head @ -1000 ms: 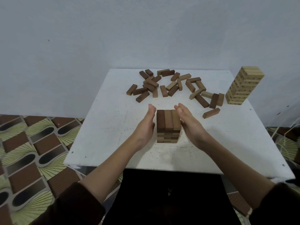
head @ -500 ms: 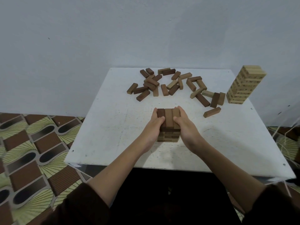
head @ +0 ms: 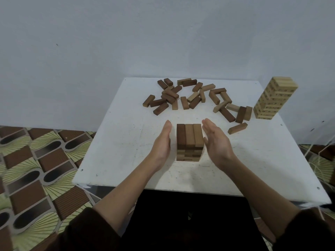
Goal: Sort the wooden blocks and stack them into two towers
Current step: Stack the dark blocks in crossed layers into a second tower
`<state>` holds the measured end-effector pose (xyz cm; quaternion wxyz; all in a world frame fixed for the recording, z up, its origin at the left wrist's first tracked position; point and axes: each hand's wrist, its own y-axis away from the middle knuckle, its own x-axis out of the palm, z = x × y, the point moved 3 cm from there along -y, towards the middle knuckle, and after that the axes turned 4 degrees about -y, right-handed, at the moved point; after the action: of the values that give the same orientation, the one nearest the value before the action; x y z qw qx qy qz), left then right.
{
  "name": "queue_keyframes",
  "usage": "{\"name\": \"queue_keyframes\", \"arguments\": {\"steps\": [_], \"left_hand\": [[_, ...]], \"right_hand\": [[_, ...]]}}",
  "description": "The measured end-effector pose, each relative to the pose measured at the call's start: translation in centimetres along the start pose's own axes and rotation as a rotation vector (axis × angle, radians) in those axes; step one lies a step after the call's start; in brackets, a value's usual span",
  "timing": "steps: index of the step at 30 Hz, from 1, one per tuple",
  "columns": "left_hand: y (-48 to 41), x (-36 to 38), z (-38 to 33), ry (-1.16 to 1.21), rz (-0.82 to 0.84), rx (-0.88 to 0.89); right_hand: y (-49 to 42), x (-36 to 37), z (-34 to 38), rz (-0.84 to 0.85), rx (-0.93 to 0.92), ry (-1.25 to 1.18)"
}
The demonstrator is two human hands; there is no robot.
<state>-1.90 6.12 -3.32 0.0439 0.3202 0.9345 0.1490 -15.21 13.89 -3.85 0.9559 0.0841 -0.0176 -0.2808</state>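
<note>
A short tower of dark brown blocks [head: 189, 141] stands near the middle of the white table [head: 126, 145]. My left hand [head: 162, 142] is flat and upright just left of it, fingers straight, a small gap from the blocks. On the other side my right hand [head: 216, 140] mirrors it, palm facing the tower and not touching. A tall tower of light blocks [head: 272, 97] stands at the far right edge. Several loose dark and light blocks [head: 192, 96] lie scattered across the far part of the table.
One light block [head: 237, 128] lies alone right of my right hand. The table stands against a pale wall [head: 163, 37]. Patterned floor [head: 36, 169] shows to the left, and some cords [head: 324, 160] hang past the table's right edge.
Half a second ago both hands pressed against the sides of the dark tower. They have since drawn apart and now stand off it, open.
</note>
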Motion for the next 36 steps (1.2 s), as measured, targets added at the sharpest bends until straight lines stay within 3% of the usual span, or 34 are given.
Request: {"name": "queue_keyframes", "arguments": {"steps": [4, 11, 14, 17, 24, 28, 30, 33, 36], "left_hand": [[-1.1, -2.3, -0.4, -0.195, -0.128, 0.104], [-7.1, -4.9, 0.5, -0.752, -0.204, 0.266], [-9.3, -5.2, 0.7, -0.948, -0.271, 0.364], [-10.8, -5.4, 0.9, -1.1, -0.252, 0.302], [-10.7, -4.6, 0.7, -0.864, -0.235, 0.379], [-10.7, -3.6, 0.2, -0.787, -0.188, 0.381], [-10.9, -3.2, -0.2, -0.763, -0.155, 0.368], [-11.5, -2.9, -0.4, -0.736, -0.153, 0.332], [-12.2, -2.8, -0.4, -0.731, -0.178, 0.292]], "right_hand": [[-2.5, -1.1, 0.6, -0.042, 0.004, -0.13], [-8.8, -1.3, 1.6, 0.026, -0.161, 0.627], [-11.3, -0.8, 1.8, 0.092, -0.23, 0.819], [-13.1, -0.3, 1.8, 0.167, -0.243, 0.92], [-14.2, 1.1, 0.4, 0.236, -0.342, 1.117], [-13.2, 1.5, 0.8, 0.302, -0.408, 1.003], [-12.6, 1.5, 1.2, 0.322, -0.403, 0.832], [-12.7, 0.7, 1.3, 0.201, -0.255, 0.591], [-13.2, 0.5, 1.2, 0.11, -0.211, 0.637]]}}
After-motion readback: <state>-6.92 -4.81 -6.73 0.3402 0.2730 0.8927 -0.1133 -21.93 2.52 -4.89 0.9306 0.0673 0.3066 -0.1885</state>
